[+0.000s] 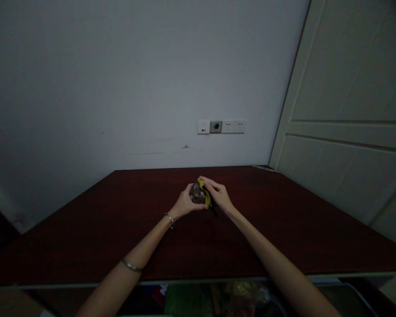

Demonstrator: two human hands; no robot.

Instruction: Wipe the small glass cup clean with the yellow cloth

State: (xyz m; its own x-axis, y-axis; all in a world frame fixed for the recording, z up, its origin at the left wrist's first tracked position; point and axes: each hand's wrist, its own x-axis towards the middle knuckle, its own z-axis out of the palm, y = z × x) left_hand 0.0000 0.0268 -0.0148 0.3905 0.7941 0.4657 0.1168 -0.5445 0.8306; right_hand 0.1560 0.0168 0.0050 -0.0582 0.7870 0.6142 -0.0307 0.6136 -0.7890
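Note:
Both my hands meet over the middle of a dark red-brown table point(119, 229). My left hand point(185, 204) is closed round a small clear glassy object point(197, 194), perhaps a jar. My right hand point(219, 195) pinches a yellow cloth point(204, 192) pressed against that object's right side. A thin dark strand or shadow point(214, 210) shows just below the cloth. I wear a bracelet on the left wrist point(169, 218) and a band further up the forearm.
A white wall with a row of sockets and a switch point(221, 127) rises behind the table. A pale panelled door point(346, 119) stands at the right. Below the table's near edge lies a bin of mixed colourful items point(218, 299).

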